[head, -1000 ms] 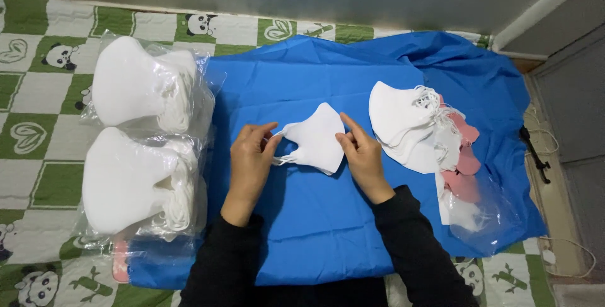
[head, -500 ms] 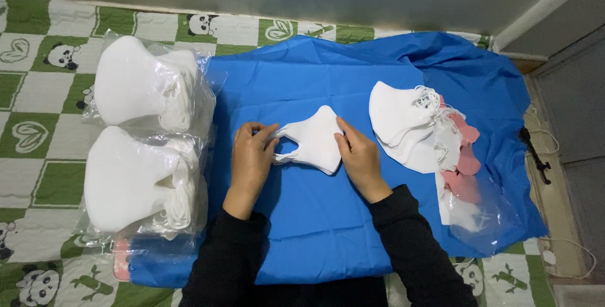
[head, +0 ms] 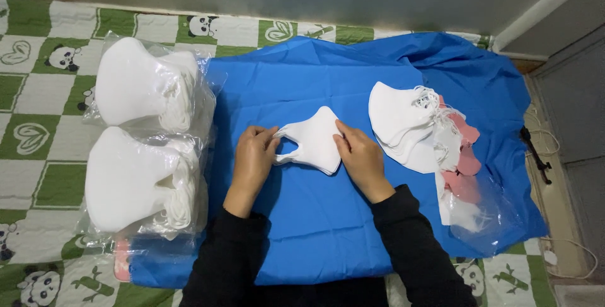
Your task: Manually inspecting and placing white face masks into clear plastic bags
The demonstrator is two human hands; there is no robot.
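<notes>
A folded white face mask (head: pixel 317 140) lies flat in the middle of a blue cloth (head: pixel 328 231). My left hand (head: pixel 253 159) pinches its ear loop at the left end. My right hand (head: pixel 360 156) presses down on the mask's right edge with its fingers. Both sleeves are black. A loose pile of white and pink masks (head: pixel 419 129) lies to the right of my right hand.
Two clear plastic bags of stacked white masks sit at the left, one (head: pixel 142 86) above the other (head: pixel 138 184). An empty clear bag (head: pixel 485 212) lies at the cloth's right edge. A green and white patterned mat (head: pixel 31 130) is underneath; a black cable (head: pixel 535 156) runs at far right.
My hands have shifted slightly on the mask, the left one drawing out the ear loop. The mask stays in the same place on the cloth.
</notes>
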